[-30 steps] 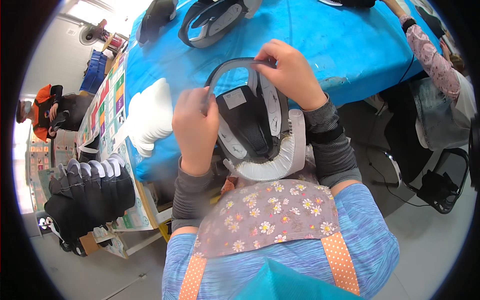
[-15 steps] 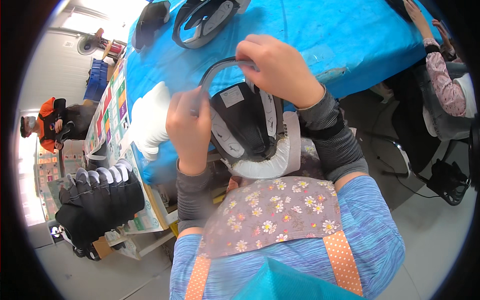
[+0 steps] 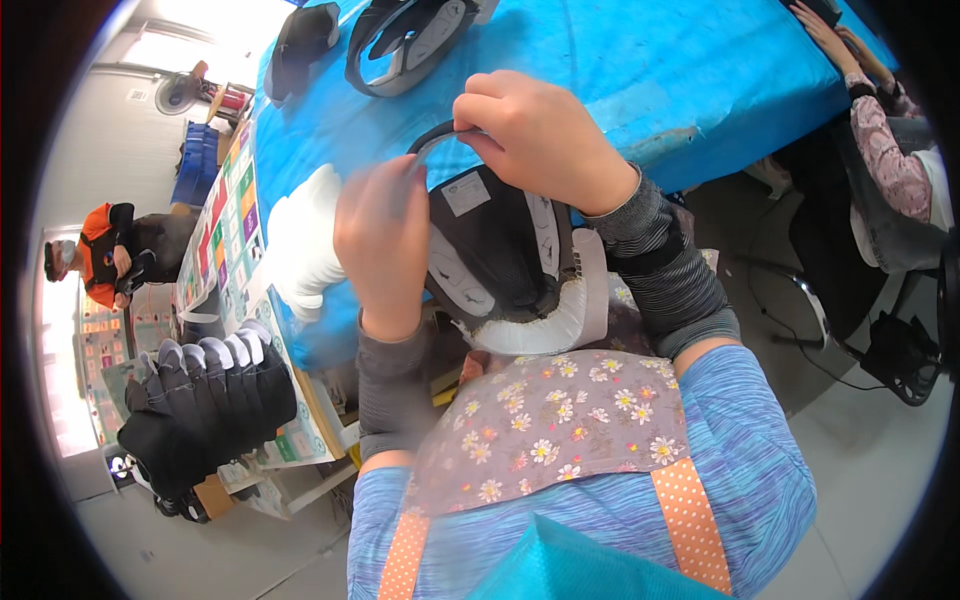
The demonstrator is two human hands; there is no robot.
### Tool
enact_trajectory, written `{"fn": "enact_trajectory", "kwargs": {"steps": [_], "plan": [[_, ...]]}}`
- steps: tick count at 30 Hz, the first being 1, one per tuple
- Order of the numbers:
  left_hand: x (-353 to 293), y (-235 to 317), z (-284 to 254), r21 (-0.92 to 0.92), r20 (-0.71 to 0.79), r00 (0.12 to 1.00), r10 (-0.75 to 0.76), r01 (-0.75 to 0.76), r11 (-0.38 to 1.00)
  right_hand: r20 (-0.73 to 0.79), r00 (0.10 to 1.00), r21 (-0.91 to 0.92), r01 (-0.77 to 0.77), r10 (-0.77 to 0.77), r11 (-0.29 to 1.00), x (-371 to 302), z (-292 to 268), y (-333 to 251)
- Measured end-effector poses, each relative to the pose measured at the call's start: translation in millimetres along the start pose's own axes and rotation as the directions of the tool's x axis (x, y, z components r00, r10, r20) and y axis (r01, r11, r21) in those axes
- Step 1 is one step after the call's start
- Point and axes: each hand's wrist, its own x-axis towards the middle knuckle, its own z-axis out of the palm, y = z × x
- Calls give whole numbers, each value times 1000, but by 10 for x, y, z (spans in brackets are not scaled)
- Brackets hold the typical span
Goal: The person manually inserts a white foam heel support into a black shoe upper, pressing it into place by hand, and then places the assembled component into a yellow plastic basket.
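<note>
Pinching a dark strap (image 3: 432, 140), right hand (image 3: 545, 140) apparently steadies black shoe upper (image 3: 490, 250).

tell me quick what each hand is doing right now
Left hand: blurred, closed on the left side of the black padded piece.
Right hand: closed, pinching the thin dark strap at the top of that piece.

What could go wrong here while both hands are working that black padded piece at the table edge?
The left hand is motion-blurred while the right hand pinches the thin dark rim strip; a quick tug might pull the strip from that pinch.

The black padded piece sits off the blue table, above the lap, so a lost grip could drop it to the floor.

The white liner hangs loosely beneath and might snag.
</note>
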Motion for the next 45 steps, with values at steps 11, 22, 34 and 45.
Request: {"fn": "enact_trajectory", "kwargs": {"steps": [11,22,34,45], "plan": [[89,109,125,37,-111,980,167,-163,986,-6,997,33,81,-81,996,50,81,14],[-122,36,-55,30,-50,998,41,-39,999,-38,995,-71,90,-93,993,-37,1,13],[-310,-30,-51,-33,-8,996,-92,91,995,-99,994,-69,-62,55,996,-154,-80,61],[-508,-245,44,-509,274,870,-411,494,706,64,929,196,-369,364,908,-212,-94,60]]}}
